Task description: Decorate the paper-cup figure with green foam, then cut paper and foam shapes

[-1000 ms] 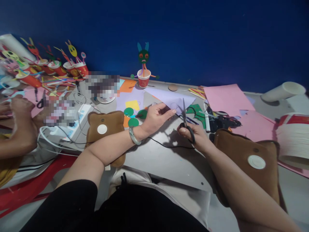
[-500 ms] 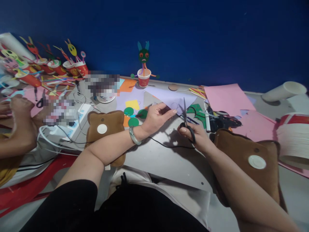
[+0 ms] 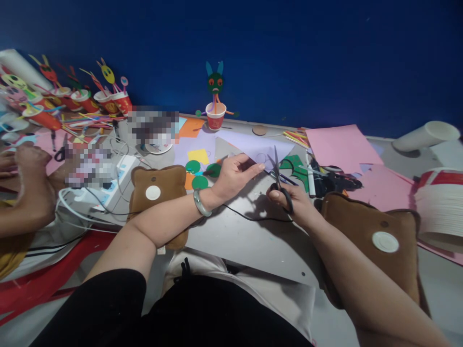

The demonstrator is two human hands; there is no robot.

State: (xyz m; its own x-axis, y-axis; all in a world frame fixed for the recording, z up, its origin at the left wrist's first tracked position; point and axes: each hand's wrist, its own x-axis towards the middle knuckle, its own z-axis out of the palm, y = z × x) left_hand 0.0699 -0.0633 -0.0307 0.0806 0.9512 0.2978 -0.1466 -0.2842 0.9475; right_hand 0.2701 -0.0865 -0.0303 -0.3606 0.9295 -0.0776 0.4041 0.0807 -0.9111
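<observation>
Got a huge dark blue wall (image 3: 289, 58) filling the whole back, then a pale grey worktop (image 3: 231, 236) up against it, pretty cluttered tbh. Next size down, a brown cushion (image 3: 361, 224) with a white disc on it, partly covered by the right forearm. Then another person's arm (image 3: 29, 202) way over on the left, plus a second brown cushion (image 3: 171, 185) partly behind the left forearm. After that, a pink sheet (image 3: 338, 144) near the wall on the right, and a purple sheet (image 3: 255, 143) just beyond the hands, a bit bent, near corner apparently lifted off the worktop. Also a red and white paper cup (image 3: 215, 121) by the wall, with a green-headed figure sticking up out of it.

Now the left hand (image 3: 233, 179): grip pinched tight on the near corner of the purple sheet, thumb on top, some fingers hidden. Right hand (image 3: 294, 200): grip curled closed around the handles of black scissors (image 3: 277, 168), blades up and slightly parted, right by the sheet's edge. Can't tell whether touching. Smaller again, three green discs (image 3: 200, 182) just left of the left hand. Tiniest of all, a drawn circle (image 3: 261, 158) on the purple sheet, near the left thumb.
</observation>
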